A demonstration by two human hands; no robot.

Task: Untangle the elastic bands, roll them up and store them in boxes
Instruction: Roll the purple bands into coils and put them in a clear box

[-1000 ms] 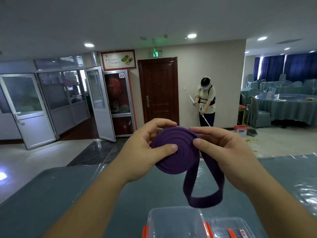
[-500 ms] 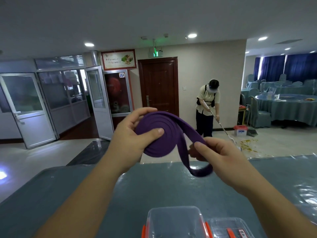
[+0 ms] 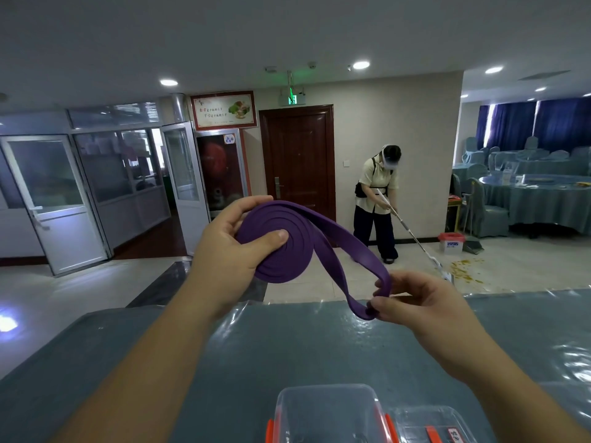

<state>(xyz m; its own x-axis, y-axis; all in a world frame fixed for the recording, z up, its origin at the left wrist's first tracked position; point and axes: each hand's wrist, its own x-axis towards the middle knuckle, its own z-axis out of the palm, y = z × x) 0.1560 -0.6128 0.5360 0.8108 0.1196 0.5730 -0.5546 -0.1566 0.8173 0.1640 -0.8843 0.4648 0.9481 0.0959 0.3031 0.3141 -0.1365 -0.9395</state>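
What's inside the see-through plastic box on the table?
The clear plastic box with orange clips looks empty; no purple elastic band inside yet. Its lower part is cut off by the picture edge.

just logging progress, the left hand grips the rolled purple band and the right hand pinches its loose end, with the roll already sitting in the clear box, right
Not quite: the head view shows the purple band held in the air above the table, not in the clear box. The left hand grips the roll and the right hand pinches the loose end.
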